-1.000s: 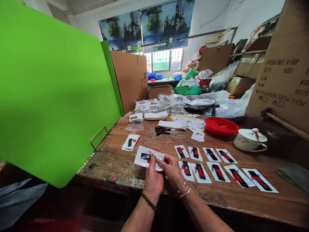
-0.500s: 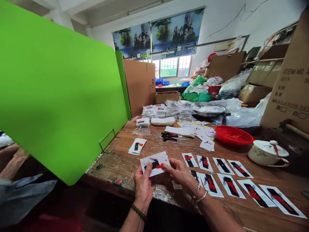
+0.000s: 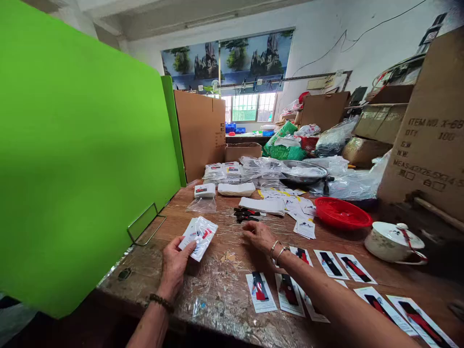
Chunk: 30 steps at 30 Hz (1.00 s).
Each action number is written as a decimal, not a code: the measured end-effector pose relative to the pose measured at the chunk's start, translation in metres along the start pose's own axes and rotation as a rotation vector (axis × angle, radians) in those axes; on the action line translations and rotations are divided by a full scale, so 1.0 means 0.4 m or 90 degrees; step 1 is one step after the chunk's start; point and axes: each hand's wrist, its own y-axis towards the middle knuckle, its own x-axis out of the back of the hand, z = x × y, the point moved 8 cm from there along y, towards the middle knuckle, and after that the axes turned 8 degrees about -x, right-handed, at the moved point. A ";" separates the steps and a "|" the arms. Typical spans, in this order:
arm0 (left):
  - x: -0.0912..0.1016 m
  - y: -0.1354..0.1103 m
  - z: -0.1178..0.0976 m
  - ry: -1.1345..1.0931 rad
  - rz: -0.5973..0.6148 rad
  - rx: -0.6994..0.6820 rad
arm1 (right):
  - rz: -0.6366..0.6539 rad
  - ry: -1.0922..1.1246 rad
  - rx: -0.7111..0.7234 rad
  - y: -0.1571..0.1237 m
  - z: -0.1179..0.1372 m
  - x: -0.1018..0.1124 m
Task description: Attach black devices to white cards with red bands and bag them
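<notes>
My left hand (image 3: 174, 263) pinches a clear-bagged white card (image 3: 199, 237) bearing a red and black piece, holding it over the small stack of cards at the table's left. My right hand (image 3: 259, 236) lies open, palm down, on the wooden table (image 3: 217, 290), its fingers stretched toward a small pile of black and red clips (image 3: 245, 215) just beyond them. Below and right of that hand, several white cards with black and red clips (image 3: 259, 291) lie in rows.
A green panel (image 3: 79, 159) on a wire stand walls off the left. A red dish (image 3: 342, 213) and a white lidded pot (image 3: 395, 242) sit at right. Stacks of cards, plastic bags, a metal bowl (image 3: 302, 170) and cardboard boxes (image 3: 431, 130) fill the back.
My left hand carried the bagged card leftward to the stack. My right hand let go of it and moved forward, opening flat on the table. The camera view shifted.
</notes>
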 end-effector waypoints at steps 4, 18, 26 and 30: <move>0.019 0.120 0.004 0.202 -0.033 -0.040 | -0.103 -0.109 -0.042 0.110 -0.093 0.054; 0.036 0.181 0.028 0.663 -0.029 -0.303 | -0.104 -0.307 -0.078 0.299 -0.228 0.110; 0.013 0.078 -0.028 0.535 -0.092 -0.379 | -0.042 -0.303 -0.100 0.346 -0.252 0.131; -0.009 0.031 -0.037 0.465 -0.068 -0.366 | -0.043 -0.297 -0.090 0.345 -0.242 0.142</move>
